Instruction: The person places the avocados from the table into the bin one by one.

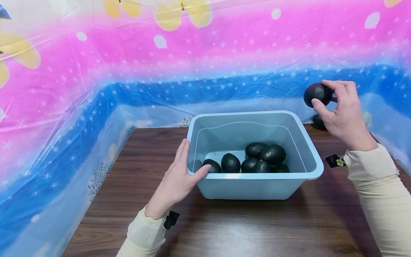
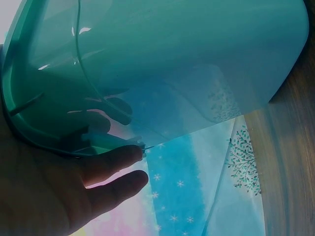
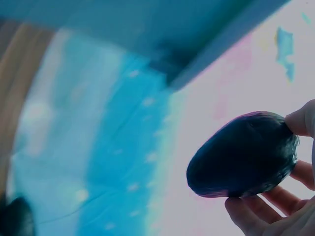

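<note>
A dark avocado [image 1: 316,94] is held up in my right hand [image 1: 345,110], to the right of and above a light blue plastic bin [image 1: 250,187]. Thumb and fingertips pinch it around one end; the right wrist view shows the same avocado [image 3: 241,157] from another side. My left hand [image 1: 174,178] rests against the bin's near left corner. Its thumb lies over the front rim, while the fingers stretch fairly straight along the outside of the left wall. Inside the bin lie several dark avocados [image 1: 273,154], mostly toward the right; the front wall partly hides them.
The bin stands on a dark wood table [image 1: 257,228]. Another avocado [image 1: 318,122] lies near the table's far right edge, partly covered by my right hand. A pink and blue patterned sheet [image 1: 205,53] hangs behind and along the sides of the table.
</note>
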{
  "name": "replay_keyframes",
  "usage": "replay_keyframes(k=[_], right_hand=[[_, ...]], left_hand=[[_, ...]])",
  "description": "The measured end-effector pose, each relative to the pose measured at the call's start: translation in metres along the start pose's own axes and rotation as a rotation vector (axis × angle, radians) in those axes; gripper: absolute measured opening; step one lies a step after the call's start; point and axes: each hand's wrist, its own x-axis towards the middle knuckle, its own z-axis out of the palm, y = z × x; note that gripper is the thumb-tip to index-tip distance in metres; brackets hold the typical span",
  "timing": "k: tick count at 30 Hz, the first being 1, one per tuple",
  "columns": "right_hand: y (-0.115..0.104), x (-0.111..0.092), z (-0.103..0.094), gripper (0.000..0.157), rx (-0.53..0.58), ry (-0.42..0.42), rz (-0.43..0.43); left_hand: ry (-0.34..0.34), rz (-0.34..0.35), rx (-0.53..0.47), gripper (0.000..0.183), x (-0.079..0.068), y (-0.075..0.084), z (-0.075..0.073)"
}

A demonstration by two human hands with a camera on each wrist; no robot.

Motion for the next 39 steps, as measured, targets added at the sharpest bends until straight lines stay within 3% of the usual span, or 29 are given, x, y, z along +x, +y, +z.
replay_keyframes(k=[6, 11, 15, 22, 39], right_hand=[[-0.040, -0.002, -0.011, 0.056, 0.024, 0.023, -0.109], [-0.061, -0.008, -0.015, 0.053, 0.029, 0.005, -0.267], [-0.071, -0.013, -0.015, 0.068, 0.060, -0.046, -0.378], [-0.082, -0.025, -0.016, 0.064, 0.104, -0.170, -0.409], [-0.092, -0.032, -0.013, 0.064, 0.091, -0.235, -0.492]], left_hand=[[0.000, 0.008, 0.000, 0.106, 0.000, 0.000, 0.000], [0.000, 0.011, -0.001, 0.106, 0.000, 0.000, 0.000], [0.001, 0.008, 0.004, 0.106, 0.000, 0.001, 0.000], [0.000, 0.002, 0.007, 0.105, 0.000, 0.000, 0.001], [0.007, 0.006, 0.013, 0.104, 0.001, 0.001, 0.000]])
